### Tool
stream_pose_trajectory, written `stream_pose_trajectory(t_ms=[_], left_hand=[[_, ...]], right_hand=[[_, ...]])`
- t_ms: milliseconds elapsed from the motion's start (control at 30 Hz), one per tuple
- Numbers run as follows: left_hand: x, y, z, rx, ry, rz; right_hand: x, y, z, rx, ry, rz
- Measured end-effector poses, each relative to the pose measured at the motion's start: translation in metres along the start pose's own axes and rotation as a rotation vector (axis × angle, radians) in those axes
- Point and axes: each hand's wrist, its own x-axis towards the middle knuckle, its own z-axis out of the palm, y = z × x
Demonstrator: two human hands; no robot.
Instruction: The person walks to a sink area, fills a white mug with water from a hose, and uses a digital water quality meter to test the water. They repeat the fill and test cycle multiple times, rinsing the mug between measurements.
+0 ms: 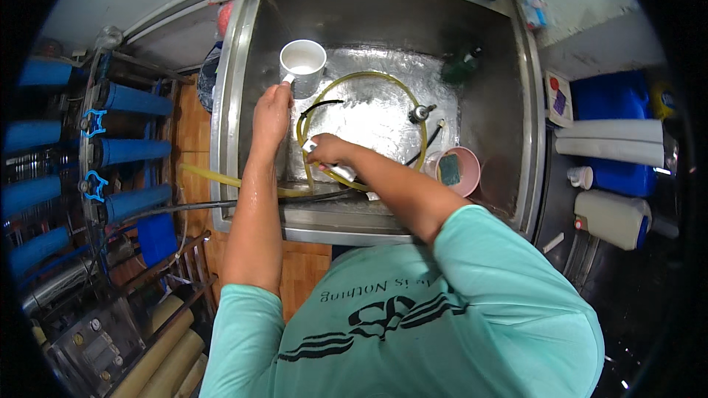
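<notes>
My left hand is closed round the handle of a white mug, holding it over the left side of a steel sink. My right hand is closed on a small white piece, whose kind I cannot make out, beside the loop of a yellow hose. The hose lies coiled on the sink's bottom, with a metal fitting on its right side. A black tube rests near that fitting. Below the right wrist lies another white piece, partly hidden.
A pink bowl holding a green sponge stands in the sink's near right corner. A dark green bottle lies at the far right. Blue cylinders fill a rack on the left; a whitish jerrycan is at right.
</notes>
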Motion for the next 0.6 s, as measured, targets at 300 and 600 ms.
stream_pose_trajectory(t_ms=[300, 600], left_hand=[[-0.007, -0.019, -0.031, -0.180, 0.031, -0.129], [0.033, -0.034, -0.006, -0.071, 0.079, -0.136]], right_hand=[[0.024, -0.002, 0.011, -0.031, -0.113, 0.124], [-0.168, -0.047, -0.132, 0.022, -0.167, 0.027]])
